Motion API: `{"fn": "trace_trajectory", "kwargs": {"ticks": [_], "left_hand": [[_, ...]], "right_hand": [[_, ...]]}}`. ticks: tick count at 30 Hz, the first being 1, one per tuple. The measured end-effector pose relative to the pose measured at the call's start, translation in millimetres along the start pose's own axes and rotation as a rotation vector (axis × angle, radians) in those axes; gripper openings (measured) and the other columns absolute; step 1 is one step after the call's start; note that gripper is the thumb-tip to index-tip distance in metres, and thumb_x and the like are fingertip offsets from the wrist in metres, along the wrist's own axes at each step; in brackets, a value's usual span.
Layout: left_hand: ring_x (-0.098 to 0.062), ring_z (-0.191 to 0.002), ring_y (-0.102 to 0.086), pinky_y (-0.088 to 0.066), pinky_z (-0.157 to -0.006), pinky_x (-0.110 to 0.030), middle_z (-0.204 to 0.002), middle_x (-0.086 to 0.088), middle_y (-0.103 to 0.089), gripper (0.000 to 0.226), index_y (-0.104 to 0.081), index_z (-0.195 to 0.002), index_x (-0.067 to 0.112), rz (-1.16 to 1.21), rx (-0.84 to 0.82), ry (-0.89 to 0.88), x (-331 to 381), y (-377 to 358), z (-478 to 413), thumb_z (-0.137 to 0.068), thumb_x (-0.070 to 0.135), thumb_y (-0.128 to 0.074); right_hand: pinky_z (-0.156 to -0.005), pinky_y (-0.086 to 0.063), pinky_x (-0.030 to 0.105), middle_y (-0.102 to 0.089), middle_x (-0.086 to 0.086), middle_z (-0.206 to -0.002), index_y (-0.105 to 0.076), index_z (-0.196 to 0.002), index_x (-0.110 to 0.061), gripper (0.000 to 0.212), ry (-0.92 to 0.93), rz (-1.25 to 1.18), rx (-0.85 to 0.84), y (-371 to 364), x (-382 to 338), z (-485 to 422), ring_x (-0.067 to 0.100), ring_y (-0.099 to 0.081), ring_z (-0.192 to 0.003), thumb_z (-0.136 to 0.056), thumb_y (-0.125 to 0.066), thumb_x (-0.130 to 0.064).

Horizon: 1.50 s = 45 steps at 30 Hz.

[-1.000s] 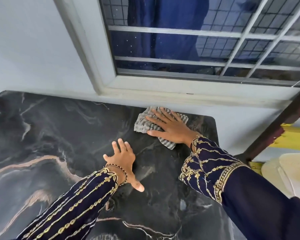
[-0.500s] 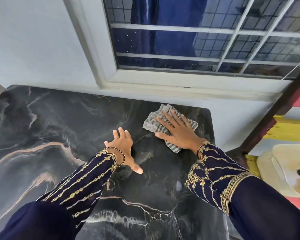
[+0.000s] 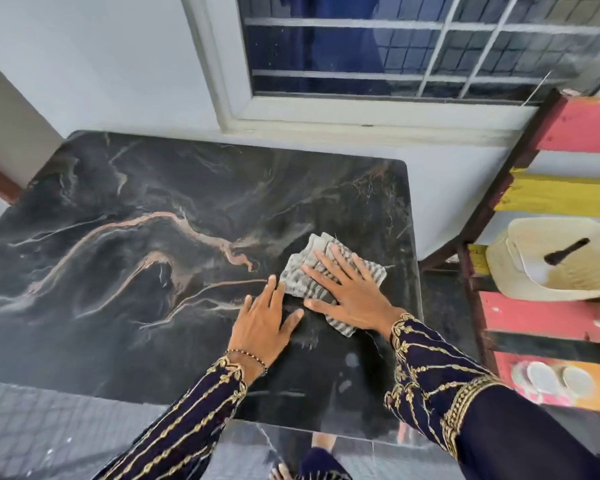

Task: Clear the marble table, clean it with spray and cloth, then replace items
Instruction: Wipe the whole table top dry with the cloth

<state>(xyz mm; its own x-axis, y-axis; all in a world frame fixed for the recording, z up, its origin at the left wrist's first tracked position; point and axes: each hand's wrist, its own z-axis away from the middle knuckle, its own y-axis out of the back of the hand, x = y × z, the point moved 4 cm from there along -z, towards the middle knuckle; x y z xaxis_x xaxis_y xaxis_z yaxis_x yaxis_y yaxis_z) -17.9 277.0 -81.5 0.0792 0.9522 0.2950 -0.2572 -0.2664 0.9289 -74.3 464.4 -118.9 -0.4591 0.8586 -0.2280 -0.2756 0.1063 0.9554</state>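
We see a black marble table (image 3: pixel 125 244) w/ pink-gold veining, its far edge set against a white wall below a barred window (image 3: pixel 395 46).

1. Cloth: a grey-striped cloth (image 3: pixel 300 271) lies crumpled on the table top, toward the right edge and roughly midway between the far and near edges. It is in contact w/ the marble; part of it shows beyond the fingertips toward the far side, and part trails out under the wrist toward the near side.

2. Right hand (image 3: pixel 350 296): flat, palm down, on top of the cloth. Fingers are extended and spread apart, not curled round the fabric; the hand presses the cloth rather than gripping it. The thumb lies at the cloth's left margin.

3. Left hand (image 3: pixel 264 323): flat on bare marble, just left of the cloth. Fingers are straight and held close together, holding nothing. The fingertips reach the cloth's left edge; we cannot tell whether they touch it. A beaded bracelet (image 3: pixel 246 356) sits at the wrist.

4. Both forearms wear dark navy sleeves (image 3: pixel 430 372) w/ gold embroidery and enter from the near edge.

5. Off the table, past the right edge, a painted shelf unit (image 3: pixel 568 129) in red and yellow carries a woven straw hat (image 3: pixel 568 268) w/ a small dark object resting in it
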Motion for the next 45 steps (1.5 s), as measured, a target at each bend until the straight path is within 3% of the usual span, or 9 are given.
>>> {"fn": "trace_trajectory", "kwargs": {"ticks": [10, 15, 18, 23, 30, 37, 45], "left_hand": [[-0.023, -0.144, -0.030, -0.018, -0.121, -0.044, -0.162, -0.007, -0.018, 0.059, -0.034, -0.147, 0.013, 0.067, -0.047, 0.040, -13, 6, 108, -0.099, 0.046, -0.040], [-0.024, -0.144, -0.030, -0.019, -0.120, -0.047, -0.161, -0.009, -0.018, 0.057, -0.036, -0.146, 0.011, 0.043, -0.067, 0.031, -11, 8, 125, -0.099, 0.044, -0.040], [-0.025, -0.146, -0.027, -0.018, -0.120, -0.047, -0.161, -0.010, -0.019, 0.057, -0.036, -0.145, 0.011, 0.021, -0.073, 0.011, -7, 8, 124, -0.099, 0.045, -0.039], [-0.023, -0.149, -0.019, -0.016, -0.120, -0.047, -0.162, -0.008, -0.017, 0.057, -0.035, -0.146, 0.012, 0.007, -0.094, -0.029, 9, 2, 110, -0.100, 0.045, -0.038], [-0.022, -0.150, -0.015, -0.012, -0.122, -0.045, -0.162, -0.006, -0.015, 0.057, -0.031, -0.148, 0.013, -0.027, -0.155, -0.104, 40, -14, 87, -0.101, 0.045, -0.035], [-0.013, -0.151, -0.005, -0.005, -0.122, -0.041, -0.164, 0.001, -0.009, 0.063, -0.024, -0.152, 0.017, -0.013, -0.170, -0.183, 59, -32, 52, -0.099, 0.051, -0.034], [-0.014, -0.151, -0.003, -0.003, -0.123, -0.039, -0.164, 0.000, -0.006, 0.084, -0.014, -0.154, 0.016, -0.004, -0.147, -0.192, 85, -32, -19, -0.091, 0.064, -0.040]], "right_hand": [[-0.128, 0.007, 0.053, 0.003, -0.005, -0.173, -0.006, -0.161, -0.047, 0.076, 0.117, 0.086, 0.022, -36, -74, 96, 0.024, 0.013, -0.159, -0.096, -0.029, -0.077], [-0.124, 0.022, 0.046, 0.004, -0.009, -0.173, -0.009, -0.161, -0.050, 0.071, 0.229, 0.092, 0.030, -47, -85, 122, 0.021, 0.015, -0.159, -0.098, -0.030, -0.076], [-0.124, 0.022, 0.046, 0.006, -0.010, -0.173, -0.006, -0.160, -0.053, 0.067, 0.284, 0.113, 0.018, -52, -83, 135, 0.019, 0.018, -0.159, -0.100, -0.029, -0.074], [-0.123, 0.023, 0.045, 0.003, -0.010, -0.174, -0.006, -0.160, -0.053, 0.062, 0.371, 0.148, -0.012, -53, -63, 167, 0.020, 0.016, -0.159, -0.103, -0.025, -0.070], [-0.127, 0.007, 0.050, 0.003, -0.011, -0.174, -0.009, -0.161, -0.049, 0.061, 0.373, 0.168, -0.054, -46, -7, 204, 0.019, 0.009, -0.160, -0.106, -0.031, -0.065], [-0.127, 0.009, 0.049, 0.003, -0.015, -0.173, -0.011, -0.160, -0.053, 0.058, 0.309, 0.103, -0.071, -24, 52, 166, 0.018, 0.009, -0.160, -0.105, -0.024, -0.067], [-0.128, 0.011, 0.048, 0.001, -0.014, -0.173, -0.016, -0.160, -0.050, 0.059, 0.321, 0.103, -0.059, 6, 120, 80, 0.015, 0.013, -0.159, -0.104, -0.022, -0.067]]}}
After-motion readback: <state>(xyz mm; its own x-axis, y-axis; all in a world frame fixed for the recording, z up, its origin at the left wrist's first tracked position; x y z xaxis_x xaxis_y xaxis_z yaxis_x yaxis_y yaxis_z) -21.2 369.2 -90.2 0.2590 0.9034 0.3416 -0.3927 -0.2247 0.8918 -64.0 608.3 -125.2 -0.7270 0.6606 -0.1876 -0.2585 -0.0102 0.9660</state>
